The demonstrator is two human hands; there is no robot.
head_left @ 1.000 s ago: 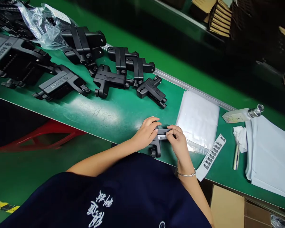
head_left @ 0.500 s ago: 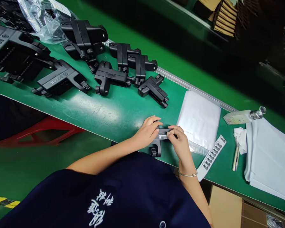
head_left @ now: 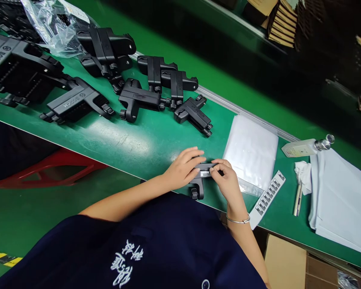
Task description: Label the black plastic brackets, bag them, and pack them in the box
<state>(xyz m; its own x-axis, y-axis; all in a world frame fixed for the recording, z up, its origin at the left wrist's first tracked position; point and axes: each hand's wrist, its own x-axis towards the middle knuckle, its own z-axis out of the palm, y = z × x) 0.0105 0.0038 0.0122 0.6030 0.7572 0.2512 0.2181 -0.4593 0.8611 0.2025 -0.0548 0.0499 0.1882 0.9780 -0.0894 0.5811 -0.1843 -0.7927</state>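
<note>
A small black plastic part [head_left: 200, 179] lies at the near edge of the green belt [head_left: 144, 142], with a small grey label on its side. My left hand [head_left: 184, 167] lies over its left end, fingers curled round it. My right hand [head_left: 226, 180] pinches at the label on the part's right end, fingers together. A strip of label backing [head_left: 267, 198] with several grey labels lies just right of my right wrist. A stack of clear plastic bags [head_left: 250, 150] sits right behind my right hand.
Several black plastic parts [head_left: 156, 88] lie along the belt's far left, with a crumpled clear bag [head_left: 52, 28]. At right are a small bottle [head_left: 307, 146], a white rag [head_left: 303, 171], a pen [head_left: 297, 198] and grey sheets [head_left: 343, 200]. Cardboard boxes [head_left: 289, 261] stand below the belt's edge.
Both hands stay on the part; the fingers of my left hand have stretched out a little over its top. The view has shifted slightly.
</note>
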